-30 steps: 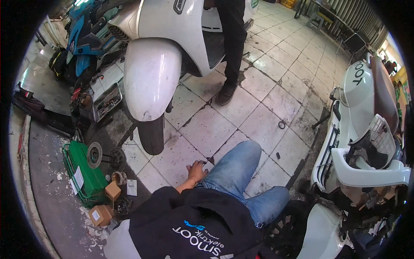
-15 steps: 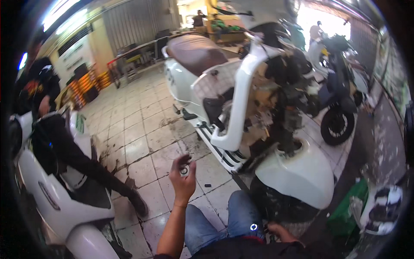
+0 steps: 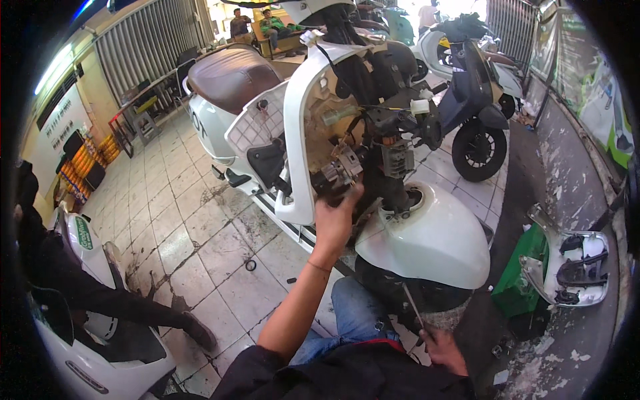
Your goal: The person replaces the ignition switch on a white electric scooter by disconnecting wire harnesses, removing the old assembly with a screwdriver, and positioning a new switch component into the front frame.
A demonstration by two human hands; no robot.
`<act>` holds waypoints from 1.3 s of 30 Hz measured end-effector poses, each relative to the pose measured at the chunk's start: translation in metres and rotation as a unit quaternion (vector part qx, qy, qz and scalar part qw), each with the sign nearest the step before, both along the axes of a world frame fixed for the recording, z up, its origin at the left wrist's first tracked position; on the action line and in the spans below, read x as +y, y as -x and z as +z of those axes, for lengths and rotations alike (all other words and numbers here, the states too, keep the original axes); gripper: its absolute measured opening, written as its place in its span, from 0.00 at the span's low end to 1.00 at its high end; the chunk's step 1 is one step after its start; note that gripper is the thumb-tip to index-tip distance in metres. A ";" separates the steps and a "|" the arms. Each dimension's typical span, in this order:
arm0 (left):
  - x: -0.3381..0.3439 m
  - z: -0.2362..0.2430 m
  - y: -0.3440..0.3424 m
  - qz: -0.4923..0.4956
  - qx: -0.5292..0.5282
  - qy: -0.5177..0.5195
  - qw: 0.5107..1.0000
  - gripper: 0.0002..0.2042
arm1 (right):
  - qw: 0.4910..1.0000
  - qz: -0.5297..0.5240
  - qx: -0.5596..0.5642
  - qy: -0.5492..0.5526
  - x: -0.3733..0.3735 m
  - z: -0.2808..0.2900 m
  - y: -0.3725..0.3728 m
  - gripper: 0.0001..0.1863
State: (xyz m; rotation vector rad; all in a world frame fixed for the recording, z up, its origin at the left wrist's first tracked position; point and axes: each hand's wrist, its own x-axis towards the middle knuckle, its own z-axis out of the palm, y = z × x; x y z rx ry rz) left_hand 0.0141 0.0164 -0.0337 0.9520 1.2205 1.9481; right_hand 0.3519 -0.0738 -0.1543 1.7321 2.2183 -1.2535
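Scooter (image 3: 373, 167): front panels off, wiring bared.
Left hand (image 3: 335, 220): at 12 o'clock, fingers curled on motor part (image 3: 340, 172).
Right hand (image 3: 443, 350): at 5 o'clock, grasping thin tool (image 3: 412, 305).

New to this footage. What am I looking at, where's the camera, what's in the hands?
There is no robot here. A person wears a fisheye camera on the head that looks down at their own arms, so straight edges bend near the rim. The left hand reaches up into the open front of a white scooter with its panels off, at a grey part among the wiring. The right hand, low by the front wheel, holds a thin tool. A small black ring lies on the tiled floor.
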 end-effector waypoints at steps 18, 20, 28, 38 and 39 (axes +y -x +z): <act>0.026 0.027 -0.044 0.146 -0.059 -0.161 0.974 0.13 | 0.828 0.172 0.142 -0.515 0.098 0.247 0.099 0.15; 0.025 0.026 -0.040 0.169 0.002 -0.154 0.973 0.14 | 0.824 0.177 0.129 -0.523 0.101 0.250 0.106 0.15; 0.050 0.009 -0.013 0.215 0.105 -0.176 0.955 0.22 | 0.754 0.210 -0.011 -0.622 0.119 0.271 0.110 0.14; 0.059 0.008 0.012 0.227 0.329 -0.138 0.906 0.24 | 0.649 0.266 -0.160 -0.695 0.126 0.322 0.126 0.17; 0.061 0.008 0.011 0.200 0.262 -0.152 0.932 0.23 | 0.647 0.267 -0.160 -0.696 0.125 0.325 0.129 0.17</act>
